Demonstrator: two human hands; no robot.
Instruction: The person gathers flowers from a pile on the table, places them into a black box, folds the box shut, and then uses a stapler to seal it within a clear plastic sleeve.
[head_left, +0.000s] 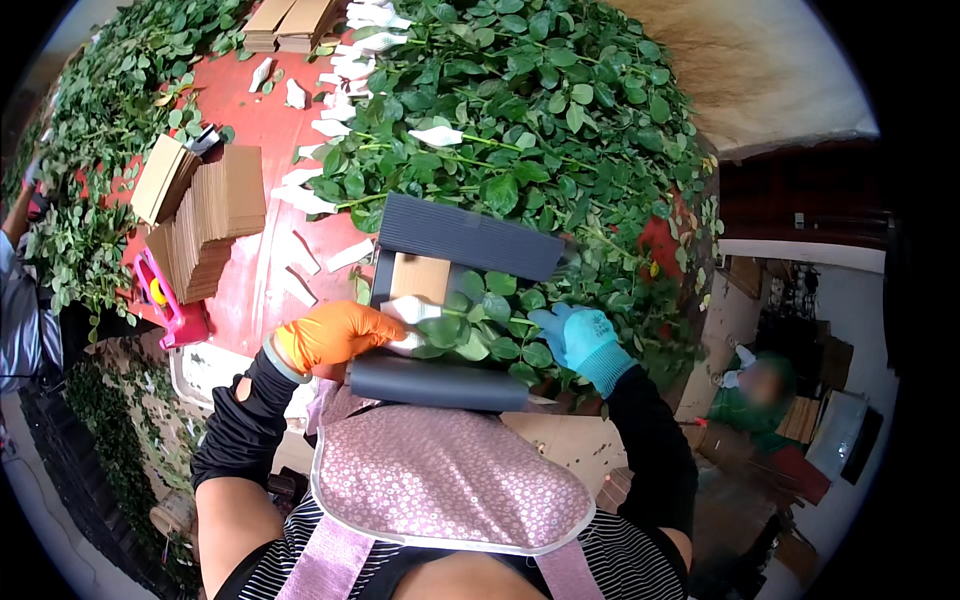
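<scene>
Near the front edge of the red tabletop (225, 105) lies a dark padded holder (472, 237). Across it is a leafy stem (497, 308), held by the almost closed right hand (580, 338). The bent left hand (335, 335) touches the white-sleeved bud (416, 309); its grip I cannot tell.

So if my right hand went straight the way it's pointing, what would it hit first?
Probably the green leaves just left of the blue-gloved right hand, though exact depth is unclear.
</scene>
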